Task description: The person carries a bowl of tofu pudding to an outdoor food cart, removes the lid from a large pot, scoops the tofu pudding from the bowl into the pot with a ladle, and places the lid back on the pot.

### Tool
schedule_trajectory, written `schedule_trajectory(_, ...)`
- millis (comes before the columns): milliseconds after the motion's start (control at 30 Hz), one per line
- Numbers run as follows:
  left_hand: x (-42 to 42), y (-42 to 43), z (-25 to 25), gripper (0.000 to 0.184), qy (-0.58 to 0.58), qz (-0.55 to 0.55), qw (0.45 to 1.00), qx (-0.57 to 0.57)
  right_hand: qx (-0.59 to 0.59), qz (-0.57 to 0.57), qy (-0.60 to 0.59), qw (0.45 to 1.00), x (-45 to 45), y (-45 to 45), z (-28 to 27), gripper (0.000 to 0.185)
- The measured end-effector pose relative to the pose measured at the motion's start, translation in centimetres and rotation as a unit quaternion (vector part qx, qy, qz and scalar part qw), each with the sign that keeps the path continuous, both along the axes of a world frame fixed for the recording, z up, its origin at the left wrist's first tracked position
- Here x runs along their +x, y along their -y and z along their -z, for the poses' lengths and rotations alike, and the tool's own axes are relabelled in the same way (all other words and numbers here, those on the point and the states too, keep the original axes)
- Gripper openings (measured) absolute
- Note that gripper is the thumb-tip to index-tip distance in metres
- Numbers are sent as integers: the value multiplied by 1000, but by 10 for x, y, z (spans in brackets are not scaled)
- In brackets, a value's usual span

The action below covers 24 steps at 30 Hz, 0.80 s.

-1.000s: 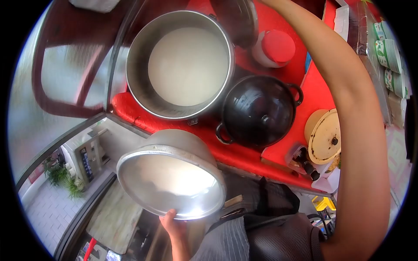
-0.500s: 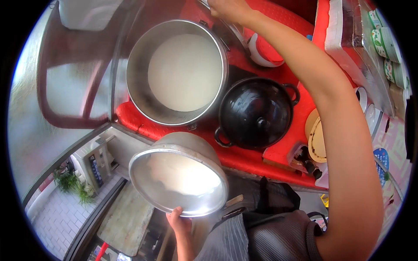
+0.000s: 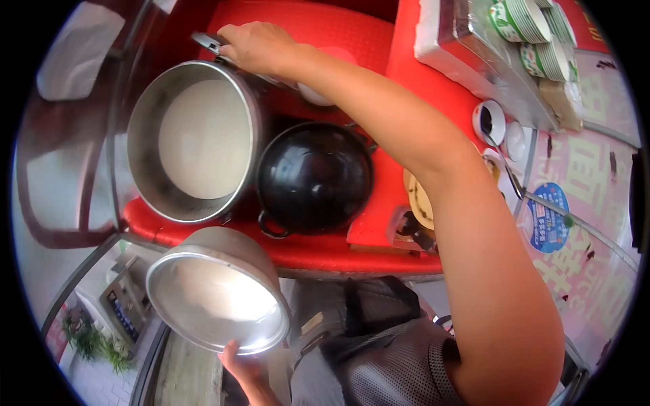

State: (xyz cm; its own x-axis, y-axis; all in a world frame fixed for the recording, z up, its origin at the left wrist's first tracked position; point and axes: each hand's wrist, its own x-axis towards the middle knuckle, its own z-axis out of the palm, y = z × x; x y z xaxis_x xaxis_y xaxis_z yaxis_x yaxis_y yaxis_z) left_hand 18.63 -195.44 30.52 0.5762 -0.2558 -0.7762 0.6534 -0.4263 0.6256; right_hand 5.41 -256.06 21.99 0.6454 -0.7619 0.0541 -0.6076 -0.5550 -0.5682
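My left hand (image 3: 238,362) grips the lower rim of a metal basin (image 3: 203,291), tilted so its shiny inside shows. My right hand (image 3: 256,49) is closed on a metal lid (image 3: 206,42) seen edge-on and mostly hidden behind the hand. Just below that hand stands a large steel pot (image 3: 139,145) with a milky white liquid (image 3: 206,139) inside. To the pot's right sits a black pot (image 3: 315,176) with a domed black lid and side handles. The basin is in front of the steel pot, on my side.
The pots stand on a red counter (image 3: 311,258). At the right are stacked paper cups (image 3: 521,24), a white bowl (image 3: 489,122) of dark sauce, a round yellowish board (image 3: 418,201) and a clear container (image 3: 409,233). A glass panel (image 3: 64,155) borders the left.
The view has shifted, so pots and basin appear further left. My right hand has come down and nearer the steel pot's back rim with the lid. My left hand still holds the basin.
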Motion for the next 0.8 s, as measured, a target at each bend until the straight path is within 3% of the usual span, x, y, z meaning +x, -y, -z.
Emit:
schedule_trajectory(167, -8, 8, -12, 51, 21, 18, 999, 32, -96, 75, -106, 987, -190, -51, -41, 28)
schedule_trajectory(200, -11, 12, -6, 38, 42, -5, 999, 32, -92, 113, -129, 981, -239, -55, -36, 27)
schedule_trajectory(233, -12, 17, -7, 26, 64, -27, 997, 33, -67, 168, -210, 961, -287, -59, -38, 27)
schedule_trajectory(267, -12, 20, -9, 26, 63, -23, 997, 36, -74, 188, -271, 941, -335, -67, -40, 28)
schedule_trajectory(333, -15, 25, -10, 36, 74, -61, 994, 44, -28, 274, -362, 891, -422, -85, -41, 29)
schedule_trajectory(367, -12, 21, -8, 36, 70, -61, 995, 43, 23, 316, -441, 840, -453, -94, -46, 36)
schedule_trajectory(433, 1, 6, -3, 52, 36, 2, 999, 31, 111, 373, -500, 774, -516, -112, -44, 45)
schedule_trajectory(500, 1, 9, -8, 50, 26, -2, 999, 30, 153, 413, -517, 734, -559, -129, -36, 56)
schedule_trajectory(667, -10, 25, -8, 47, 18, 4, 1000, 24, 209, 403, -449, 770, -605, -135, -20, 66)
schedule_trajectory(800, -10, 34, -25, 46, -13, 5, 1000, 5, 228, 369, -362, 825, -619, -136, -5, 44)
